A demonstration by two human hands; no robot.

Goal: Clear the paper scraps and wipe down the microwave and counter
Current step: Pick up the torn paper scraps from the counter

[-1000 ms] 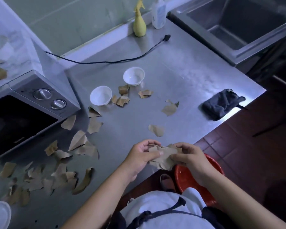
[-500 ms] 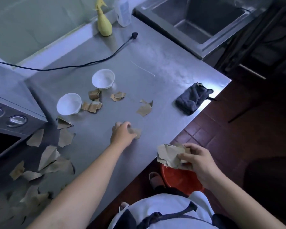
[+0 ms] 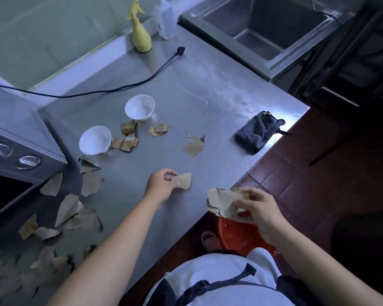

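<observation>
Your right hand [image 3: 259, 208] had its fingers clamped on a crumpled bunch of brown paper scraps [image 3: 223, 204] at the steel worktop [image 3: 208, 74] edge, above a red plastic bucket [image 3: 237, 235]. Your left hand [image 3: 159, 184] pinched one flat brown scrap [image 3: 182, 181]. Farther, torn brown scraps [image 3: 194, 146] lay near two white bowls [image 3: 95, 142] and a dark grey cloth [image 3: 258, 134].
</observation>
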